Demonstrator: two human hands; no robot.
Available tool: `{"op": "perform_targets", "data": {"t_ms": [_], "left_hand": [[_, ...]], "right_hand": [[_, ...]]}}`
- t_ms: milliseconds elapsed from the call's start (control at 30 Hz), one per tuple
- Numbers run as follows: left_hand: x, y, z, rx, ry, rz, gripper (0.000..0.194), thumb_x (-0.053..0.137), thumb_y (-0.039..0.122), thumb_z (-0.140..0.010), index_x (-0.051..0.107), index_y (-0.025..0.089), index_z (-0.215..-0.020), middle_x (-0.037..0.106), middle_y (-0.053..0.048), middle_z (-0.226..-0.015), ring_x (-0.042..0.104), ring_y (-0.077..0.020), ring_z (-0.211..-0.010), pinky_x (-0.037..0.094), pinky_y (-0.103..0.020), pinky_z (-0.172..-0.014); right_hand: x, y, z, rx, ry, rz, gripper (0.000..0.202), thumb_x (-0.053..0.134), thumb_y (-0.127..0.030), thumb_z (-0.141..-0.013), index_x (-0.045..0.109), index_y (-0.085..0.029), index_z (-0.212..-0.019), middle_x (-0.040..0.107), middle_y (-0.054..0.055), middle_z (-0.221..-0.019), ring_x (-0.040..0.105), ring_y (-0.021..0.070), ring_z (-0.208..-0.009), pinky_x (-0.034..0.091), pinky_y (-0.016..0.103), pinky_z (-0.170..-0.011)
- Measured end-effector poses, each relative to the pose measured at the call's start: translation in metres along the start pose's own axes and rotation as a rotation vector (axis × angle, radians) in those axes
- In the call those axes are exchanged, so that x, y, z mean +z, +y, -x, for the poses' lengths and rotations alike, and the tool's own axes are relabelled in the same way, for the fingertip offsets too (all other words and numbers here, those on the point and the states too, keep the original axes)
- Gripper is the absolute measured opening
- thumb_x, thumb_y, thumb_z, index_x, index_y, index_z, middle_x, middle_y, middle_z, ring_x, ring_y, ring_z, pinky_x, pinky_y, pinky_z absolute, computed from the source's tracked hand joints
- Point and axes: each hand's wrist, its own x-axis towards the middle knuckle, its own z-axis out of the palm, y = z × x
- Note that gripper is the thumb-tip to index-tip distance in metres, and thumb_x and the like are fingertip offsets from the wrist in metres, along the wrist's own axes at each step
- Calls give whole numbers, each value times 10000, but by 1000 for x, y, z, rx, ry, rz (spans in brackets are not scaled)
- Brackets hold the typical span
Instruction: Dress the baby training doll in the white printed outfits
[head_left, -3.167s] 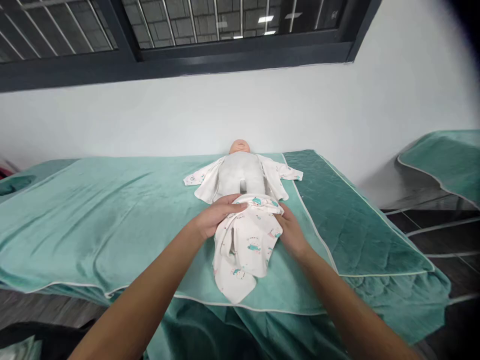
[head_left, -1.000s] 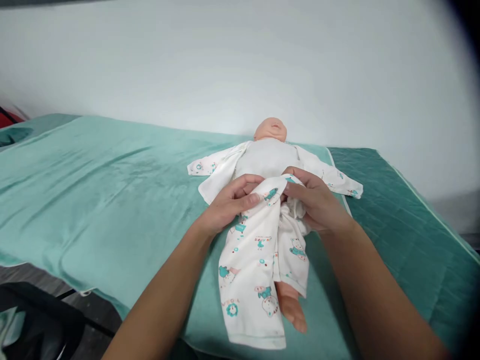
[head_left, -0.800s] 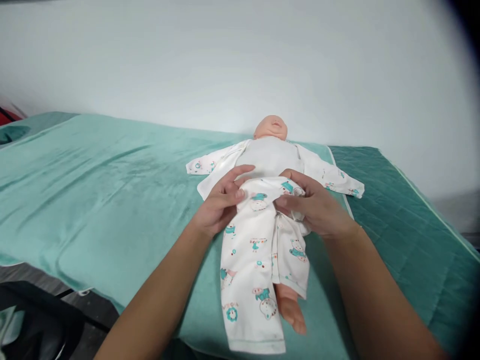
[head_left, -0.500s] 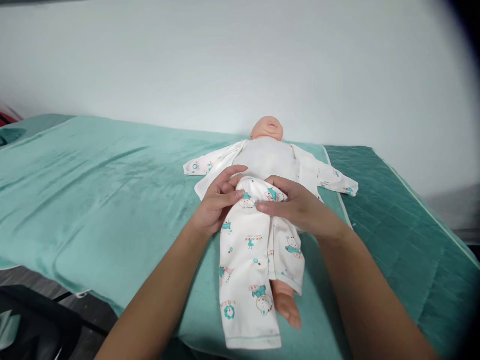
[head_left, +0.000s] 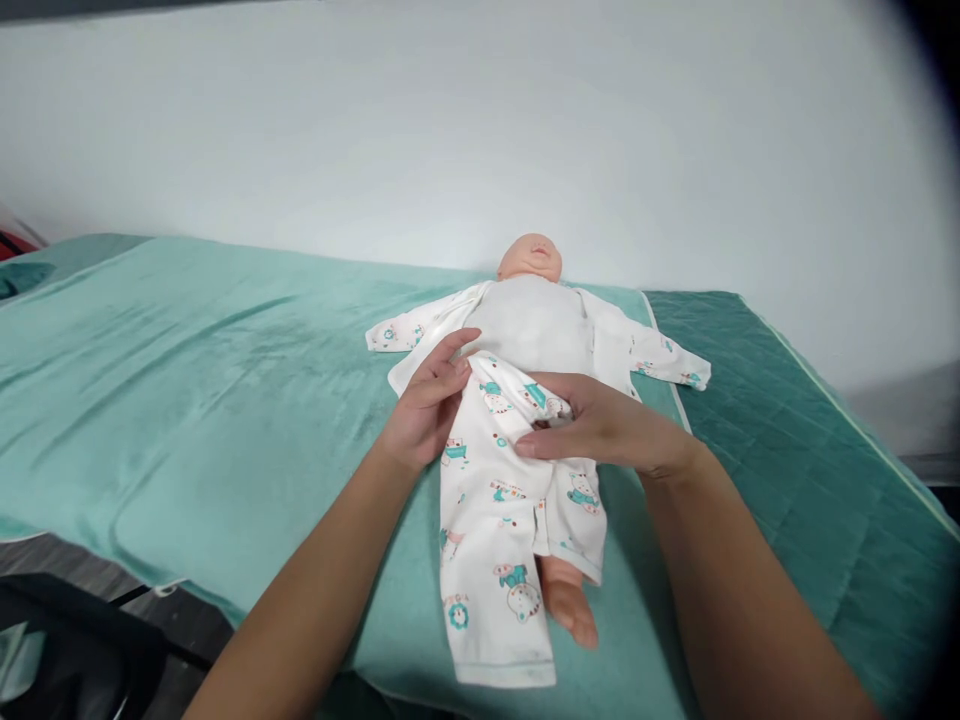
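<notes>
A baby doll lies on its back, head toward the wall, in a white long-sleeved top with both sleeves spread. Printed white baby pants cover its lower body. One doll foot sticks out of the pant leg on the right; the left pant leg lies flat, with no foot showing at its cuff. My left hand pinches the waistband at its left side, index finger stretched. With thumb in front and fingers hidden behind the cloth, my right hand grips the pants at the upper right.
A light green blanket covers the bed, with a darker quilted green pad at the right. A white wall rises behind. At the lower left, a black object stands by the bed's edge.
My right thumb has slid lower on the pants, bunching the cloth under it. My left thumb has drawn back to the waistband's left edge. The doll stays in place.
</notes>
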Motion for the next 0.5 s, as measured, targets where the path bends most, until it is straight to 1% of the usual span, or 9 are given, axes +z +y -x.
{"op": "perform_targets", "data": {"t_ms": [67, 133, 200, 267, 300, 367, 433, 467, 500], "left_hand": [[1, 0, 0, 0, -10, -9, 386, 752, 275, -788, 629, 262, -1153, 652, 35, -821, 619, -84, -673, 505, -202, -662], [3, -1, 0, 4, -21, -35, 336, 739, 294, -807, 639, 258, -1126, 657, 31, -824, 611, -87, -663, 496, -204, -646], [5, -1, 1, 10, -10, -84, 286, 714, 318, -836, 653, 253, -1108, 659, 24, -816, 610, -95, -673, 486, -208, -643], [6, -1, 3, 14, 1, -155, 263, 683, 371, -865, 666, 249, -1097, 670, 14, -833, 613, -105, -699, 471, -210, -642], [7, 0, 4, 18, -14, -197, 290, 690, 397, -857, 668, 249, -1105, 684, 5, -870, 623, -116, -733, 469, -215, -654], [8, 1, 5, 9, -89, -279, 428, 776, 396, -777, 655, 253, -1162, 710, -24, -1009, 650, -157, -857, 480, -237, -723], [10, 2, 6, -25, -176, -330, 608, 858, 318, -684, 623, 258, -1241, 704, -55, -1141, 653, -207, -986, 489, -274, -810], [10, 3, 7, -46, -198, -338, 649, 865, 286, -672, 611, 257, -1268, 701, -64, -1167, 652, -222, -1017, 490, -291, -836], [11, 3, 7, -66, -200, -337, 634, 852, 276, -690, 611, 251, -1276, 704, -69, -1167, 656, -228, -1018, 493, -303, -842]], "right_hand": [[2, 0, -1, -1, -15, 52, 249, 764, -381, -780, 701, -190, -927, 615, -9, -758, 532, 135, -675, 417, 230, -584], [5, 3, -2, -8, 6, 20, 243, 745, -372, -798, 711, -192, -958, 650, 0, -803, 567, 151, -712, 445, 246, -629], [7, 6, -3, -36, 83, -79, 272, 722, -350, -819, 706, -200, -1046, 686, 12, -895, 612, 173, -792, 480, 276, -716], [8, 10, -6, -77, 215, -197, 288, 717, -335, -823, 696, -206, -1080, 699, 15, -928, 633, 179, -828, 492, 292, -764], [9, 12, -7, -92, 286, -252, 281, 718, -336, -821, 693, -206, -1069, 701, 15, -917, 637, 178, -819, 494, 291, -759], [8, 15, -10, -106, 399, -348, 249, 721, -343, -813, 689, -206, -1019, 697, 11, -867, 635, 173, -774, 494, 280, -709], [7, 16, -11, -108, 450, -421, 215, 730, -340, -799, 681, -210, -964, 686, 4, -824, 628, 169, -734, 487, 266, -659], [7, 17, -12, -108, 456, -446, 203, 738, -333, -791, 677, -213, -942, 681, -1, -810, 624, 166, -721, 483, 261, -646], [6, 18, -12, -106, 449, -461, 196, 749, -324, -781, 675, -215, -926, 676, -6, -798, 619, 162, -706, 479, 257, -636]]}}
